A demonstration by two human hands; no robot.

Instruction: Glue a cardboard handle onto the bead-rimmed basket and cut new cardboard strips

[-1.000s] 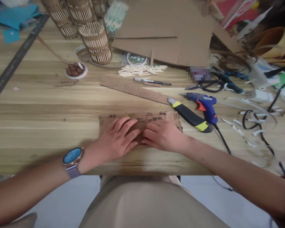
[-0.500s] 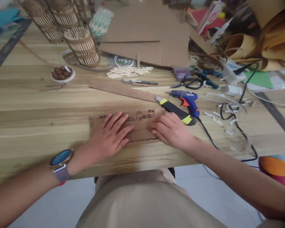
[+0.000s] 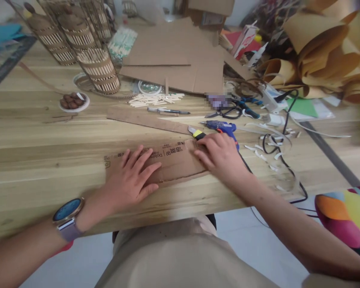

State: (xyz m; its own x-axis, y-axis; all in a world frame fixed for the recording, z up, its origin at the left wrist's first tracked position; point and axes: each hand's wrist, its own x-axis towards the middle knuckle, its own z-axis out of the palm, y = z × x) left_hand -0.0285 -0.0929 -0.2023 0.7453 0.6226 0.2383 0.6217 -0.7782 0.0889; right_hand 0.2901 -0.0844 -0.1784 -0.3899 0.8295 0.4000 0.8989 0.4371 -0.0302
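A printed cardboard strip [image 3: 177, 162] lies flat on the wooden table in front of me. My left hand [image 3: 135, 172] rests on its left part, fingers spread and palm down. At the strip's right end, my right hand [image 3: 223, 156] curls over the handle of a utility knife [image 3: 197, 133]. The knife's blade end points left past my fingers, while the rest of its handle is hidden under the hand. A blue hot glue gun [image 3: 223, 126] lies just beyond the right hand, partly covered by it. Behind the printed strip is a narrow plain cardboard strip [image 3: 147, 121].
Beyond lie a pen [image 3: 168, 111], black scissors [image 3: 228, 113], small white sticks [image 3: 156, 99] and large cardboard sheets [image 3: 174, 56]. Stick-covered cylinders [image 3: 99, 72] stand back left, near a bowl of brown nuts [image 3: 74, 102]. Cables [image 3: 283, 156] and white scraps [image 3: 262, 156] lie right.
My right hand has moved off the cardboard's right end onto the knife handle. My left hand stays spread on the cardboard. The view has shifted slightly, and the cardboard sits a little tilted.
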